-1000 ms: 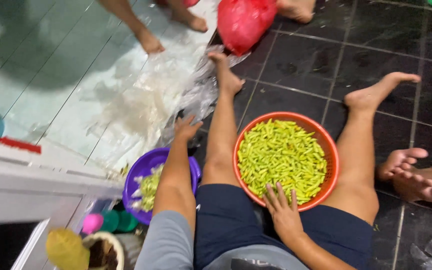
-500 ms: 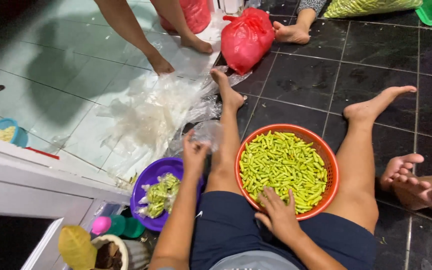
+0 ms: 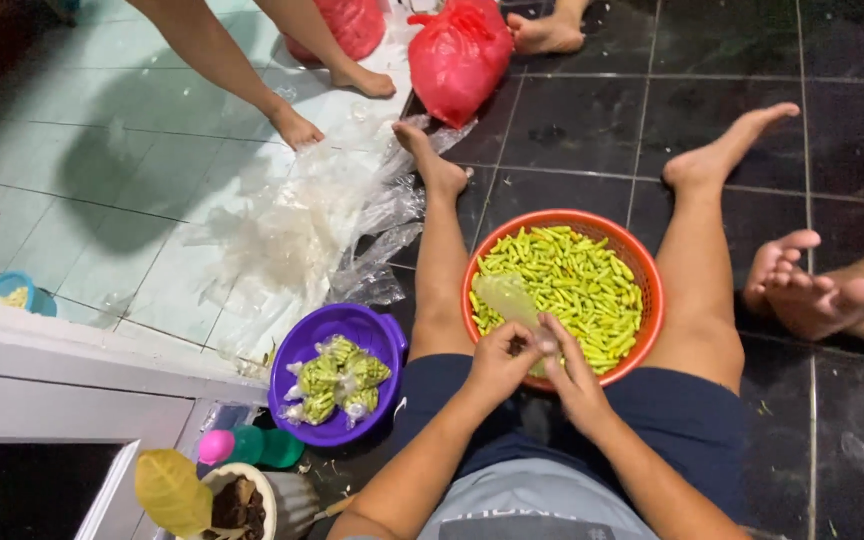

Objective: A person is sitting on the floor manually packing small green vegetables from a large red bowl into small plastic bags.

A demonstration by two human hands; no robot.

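I sit on the floor with an orange basket full of green chilies between my legs. My left hand and my right hand meet at the basket's near rim, both gripping a small clear plastic bag that stands up over the chilies. A purple bowl at my left thigh holds several small filled bags of chilies.
Loose clear plastic bags lie on the pale tiles. Red plastic bags stand at the far edge. Another person's legs and someone's feet are nearby. A white ledge, a potted plant and a blue bowl sit at left.
My left hand left the pile of plastic bags with one bag and came to the basket. My right hand rose from the chilies to meet it. Both now hold the bag.
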